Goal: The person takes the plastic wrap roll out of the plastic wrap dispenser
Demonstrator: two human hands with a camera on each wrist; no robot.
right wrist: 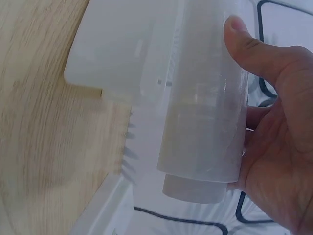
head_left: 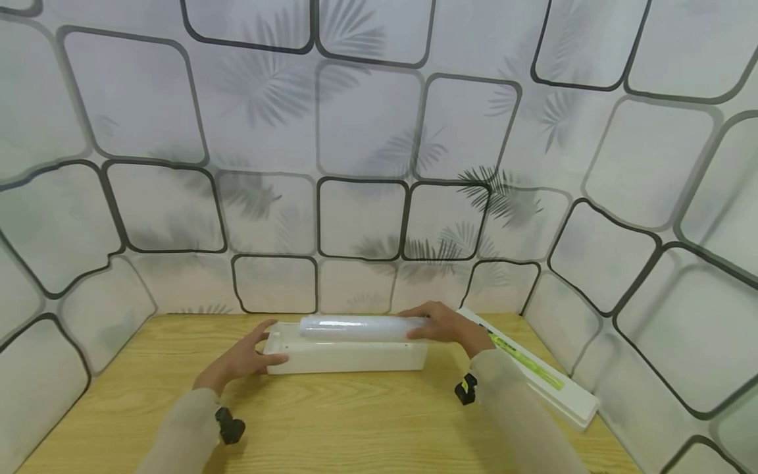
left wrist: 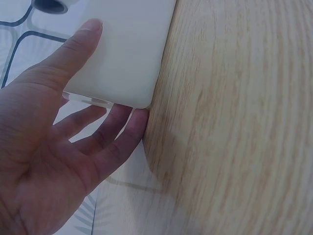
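Observation:
A long white plastic box (head_left: 349,358) lies across the table with its top side open. My left hand (head_left: 249,355) holds its left end, the thumb on the front face and the fingers at the end wall, as the left wrist view shows up close. In my right hand (head_left: 441,324) is a roll of clear cling film (head_left: 361,327), gripped near its right end. The roll lies level over the box opening, overlapping the box's back part in the head view. Its pale core (right wrist: 193,188) sticks out at the end beside my right palm in the right wrist view.
A long white lid (head_left: 533,372) with a yellow-green label lies slanted on the wooden table (head_left: 355,421), behind and beside my right forearm. Patterned wall covering (head_left: 367,217) rises at the table's back edge and along both sides. A small black device sits on each wrist.

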